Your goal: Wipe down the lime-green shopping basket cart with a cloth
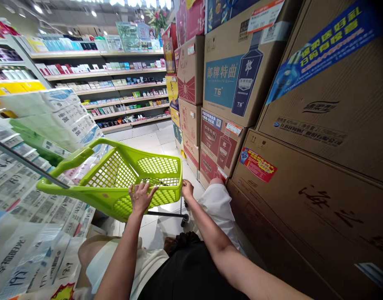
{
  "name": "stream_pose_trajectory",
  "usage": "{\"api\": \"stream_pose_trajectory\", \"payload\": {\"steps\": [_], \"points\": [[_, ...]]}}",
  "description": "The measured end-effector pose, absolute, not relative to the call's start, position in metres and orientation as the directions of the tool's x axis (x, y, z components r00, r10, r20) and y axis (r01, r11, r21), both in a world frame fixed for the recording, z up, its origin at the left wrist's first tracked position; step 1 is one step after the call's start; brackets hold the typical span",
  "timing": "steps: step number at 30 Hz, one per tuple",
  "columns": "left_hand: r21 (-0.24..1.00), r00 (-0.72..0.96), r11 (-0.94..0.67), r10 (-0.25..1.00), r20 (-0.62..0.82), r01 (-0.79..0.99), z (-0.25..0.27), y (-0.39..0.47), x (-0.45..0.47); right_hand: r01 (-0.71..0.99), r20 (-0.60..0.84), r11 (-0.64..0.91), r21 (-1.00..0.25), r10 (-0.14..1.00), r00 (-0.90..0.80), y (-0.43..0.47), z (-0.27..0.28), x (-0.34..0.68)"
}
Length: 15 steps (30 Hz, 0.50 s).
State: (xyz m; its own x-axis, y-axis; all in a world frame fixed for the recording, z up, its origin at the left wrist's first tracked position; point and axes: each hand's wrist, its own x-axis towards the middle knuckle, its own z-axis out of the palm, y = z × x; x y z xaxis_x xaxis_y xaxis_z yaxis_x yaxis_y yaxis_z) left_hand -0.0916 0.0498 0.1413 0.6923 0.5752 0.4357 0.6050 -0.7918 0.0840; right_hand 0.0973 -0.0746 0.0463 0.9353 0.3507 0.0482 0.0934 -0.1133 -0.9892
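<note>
A lime-green plastic shopping cart (pixel 122 191) stands crosswise before me, its handle end to the left. My left hand (pixel 141 197) grips the top rim of the near side, fingers hooked over it and the thumb apart. At the cart's right end, my right hand (pixel 187 189) has its fingers curled round the corner of the rim; the fingertips are partly hidden. Through the open top the basket's lattice walls show. Below it, a dark metal frame and a black caster (pixel 185 219) touch the tiled floor.
Stacked cardboard cartons (pixel 229 79) rise close along the right. Piled plastic-wrapped paper packs (pixel 53 121) crowd the left, near the cart handle. Shelves (pixel 116 79) of small boxed and bottled goods cross the back. A tiled aisle (pixel 156 139) runs between.
</note>
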Motion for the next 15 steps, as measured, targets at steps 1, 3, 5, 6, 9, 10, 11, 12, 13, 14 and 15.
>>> {"api": "stream_pose_trajectory", "payload": {"steps": [1,3,5,6,9,10,11,12,13,14,15], "points": [[0.068,0.696,-0.788,0.578,0.426,0.612,0.142,0.051,-0.093,0.094,0.050,-0.108,-0.990,0.355,0.933,-0.071,0.051,0.101],[0.058,0.691,-0.775,0.592,0.415,0.629,0.143,0.050,-0.092,0.121,0.082,-0.093,-0.988,0.347,0.934,-0.064,0.061,0.110],[0.057,0.686,-0.767,0.601,0.409,0.639,0.144,0.048,-0.088,0.162,0.129,-0.078,-0.984,0.321,0.938,-0.061,0.066,0.114],[0.054,0.684,-0.765,0.604,0.409,0.642,0.145,0.047,-0.086,0.169,0.137,-0.076,-0.983,0.312,0.940,-0.062,0.065,0.113],[0.053,0.686,-0.764,0.605,0.404,0.643,0.148,0.047,-0.081,0.114,0.080,-0.090,-0.989,0.316,0.945,-0.069,0.055,0.100],[0.058,0.686,-0.764,0.607,0.400,0.642,0.148,0.047,-0.080,0.090,0.054,-0.097,-0.991,0.321,0.946,-0.071,0.052,0.096],[0.066,0.687,-0.765,0.609,0.396,0.641,0.149,0.048,-0.079,0.076,0.040,-0.099,-0.992,0.324,0.945,-0.071,0.051,0.094],[0.074,0.687,-0.765,0.612,0.392,0.639,0.149,0.049,-0.078,0.074,0.039,-0.095,-0.993,0.326,0.944,-0.071,0.052,0.094],[0.082,0.686,-0.765,0.615,0.389,0.639,0.150,0.050,-0.077,0.078,0.046,-0.086,-0.993,0.329,0.943,-0.069,0.055,0.096],[0.089,0.684,-0.764,0.618,0.388,0.639,0.150,0.050,-0.077,0.088,0.058,-0.074,-0.993,0.331,0.942,-0.066,0.060,0.100],[0.094,0.682,-0.763,0.620,0.387,0.640,0.149,0.051,-0.076,0.106,0.081,-0.059,-0.993,0.329,0.941,-0.064,0.066,0.105]]}}
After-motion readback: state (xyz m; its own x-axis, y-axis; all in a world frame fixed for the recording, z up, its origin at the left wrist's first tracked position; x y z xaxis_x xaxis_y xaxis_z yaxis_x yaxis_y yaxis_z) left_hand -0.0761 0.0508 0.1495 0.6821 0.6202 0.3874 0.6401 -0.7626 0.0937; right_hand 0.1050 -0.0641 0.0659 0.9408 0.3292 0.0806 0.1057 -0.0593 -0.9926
